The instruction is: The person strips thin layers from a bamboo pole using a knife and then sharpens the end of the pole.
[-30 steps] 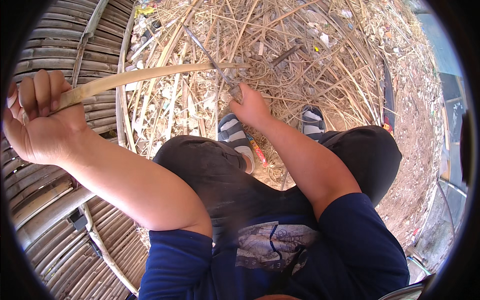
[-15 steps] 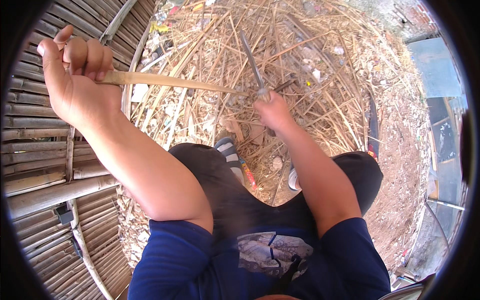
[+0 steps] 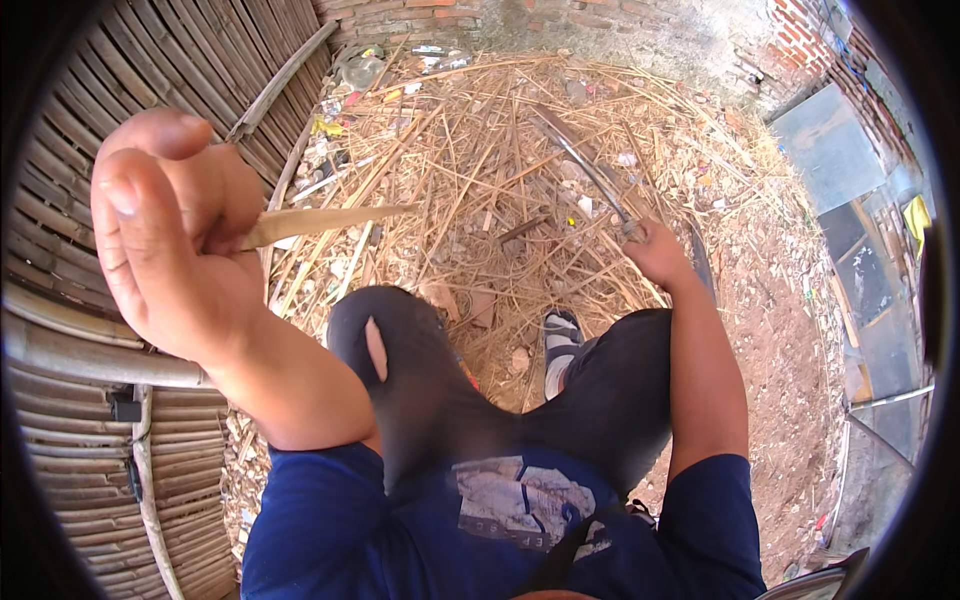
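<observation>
My left hand is raised at the left with its fingers closed around one end of a pale bamboo strip. The strip sticks out to the right and narrows to a point over the littered ground. Out to the right, above my knee, my right hand grips the handle of a long knife. Its thin blade slants up and to the left, apart from the strip. The handle is mostly hidden in my fist.
Bamboo slivers and scraps cover the ground before me. A bamboo slat wall runs close along my left. Behind the litter stands a brick wall; grey panels lean at the right. My sandalled foot rests among the slivers.
The knife in my right hand has swung right, away from the strip. My left hand has come nearer with the strip, which now appears shorter. The view has tilted up to the brick wall.
</observation>
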### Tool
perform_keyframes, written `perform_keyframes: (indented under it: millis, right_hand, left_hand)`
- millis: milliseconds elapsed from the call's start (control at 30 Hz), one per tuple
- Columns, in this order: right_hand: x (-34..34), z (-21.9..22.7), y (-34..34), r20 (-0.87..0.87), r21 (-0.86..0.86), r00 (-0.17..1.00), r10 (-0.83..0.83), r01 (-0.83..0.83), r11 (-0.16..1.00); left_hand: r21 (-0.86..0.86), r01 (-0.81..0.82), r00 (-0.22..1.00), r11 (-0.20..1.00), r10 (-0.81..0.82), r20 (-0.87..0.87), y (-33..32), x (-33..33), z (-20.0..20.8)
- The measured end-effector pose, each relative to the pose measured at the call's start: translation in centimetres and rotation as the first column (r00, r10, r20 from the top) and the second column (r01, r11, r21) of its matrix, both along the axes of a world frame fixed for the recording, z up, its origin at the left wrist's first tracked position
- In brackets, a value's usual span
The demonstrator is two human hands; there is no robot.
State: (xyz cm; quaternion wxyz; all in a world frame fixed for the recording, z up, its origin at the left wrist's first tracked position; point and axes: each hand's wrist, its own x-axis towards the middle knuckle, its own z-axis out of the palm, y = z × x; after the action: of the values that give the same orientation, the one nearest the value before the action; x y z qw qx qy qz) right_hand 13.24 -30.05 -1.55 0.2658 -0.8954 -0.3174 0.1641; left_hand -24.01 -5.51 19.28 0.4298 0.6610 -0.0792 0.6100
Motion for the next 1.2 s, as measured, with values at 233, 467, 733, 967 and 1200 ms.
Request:
perform_keyframes:
  millis: [233,467,733,967,1200]
  right_hand:
    - [3.1,-4.0,-5.5,0.026,0.025,0.996,-0.08,0.079,0.997]
    - [0.8,-0.7,-5.1,-0.074,-0.034,0.995,-0.06,0.057,0.998]
    - [-1.4,0.4,-1.1,-0.08,-0.099,0.996,0.028,-0.035,0.994]
    - [-3.0,0.5,4.6,-0.018,-0.201,0.982,0.19,-0.19,0.961]
    - [-4.6,1.2,5.4,0.04,-0.207,0.962,0.269,-0.255,0.945]
  left_hand:
    - [-0.021,-0.055,0.98,0.998,0.05,-0.192,-1.8,-7.8,-0.6]
    - [-0.091,-0.137,0.809,0.986,0.059,-0.584,-4.5,-14.3,-1.9]
    - [-0.011,-0.496,0.655,0.868,0.367,-0.661,-5.0,-13.4,2.4]
    - [0.48,-0.694,0.214,0.536,0.791,-0.574,4.7,-5.8,3.4]
    - [0.265,-0.531,0.35,0.805,0.493,-0.797,15.3,-10.9,-12.1]
